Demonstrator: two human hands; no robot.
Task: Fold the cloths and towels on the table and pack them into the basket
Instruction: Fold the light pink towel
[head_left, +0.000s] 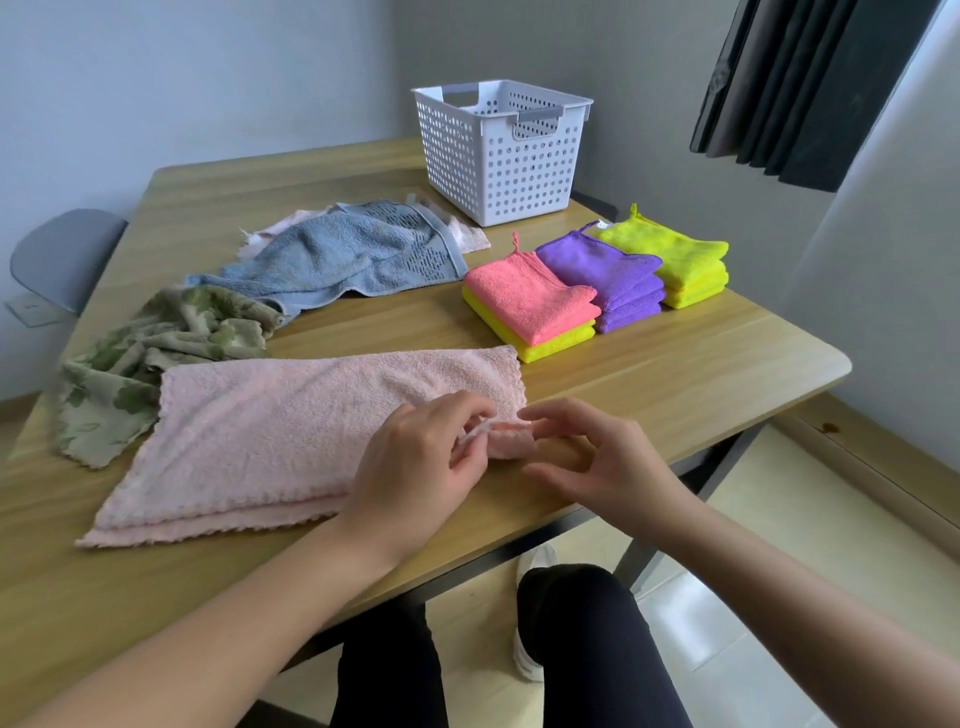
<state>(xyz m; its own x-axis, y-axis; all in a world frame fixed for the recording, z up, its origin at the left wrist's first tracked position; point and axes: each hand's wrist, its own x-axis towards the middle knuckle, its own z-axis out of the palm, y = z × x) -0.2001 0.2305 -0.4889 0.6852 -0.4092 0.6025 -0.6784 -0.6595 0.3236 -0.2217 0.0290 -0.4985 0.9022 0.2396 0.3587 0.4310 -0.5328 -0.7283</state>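
The table (675, 374) edge slants just under both wrists, and its rounded corner lies out past the right hand (597, 457). There is bare wood in front of the right hand and all the way to that corner — open room to move. Out to the side of the left hand (415, 467) the wood is covered.

The pink towel (270, 431) lies flat there, folded in two. Its near edges do not quite line up, so two wavy edges show. One corner is bunched up between the hands. The left hand pinches that corner with curled fingers. The right hand is just beside it with fingers spread and tips at the corner — I cannot tell if it grips.

A crumpled green cloth (156, 353) touches the towel's far side, and a blue towel (337, 254) lies behind that. Neat piles of folded cloths (608, 280) sit beyond the hands. The white basket (498, 156) stands farther back.
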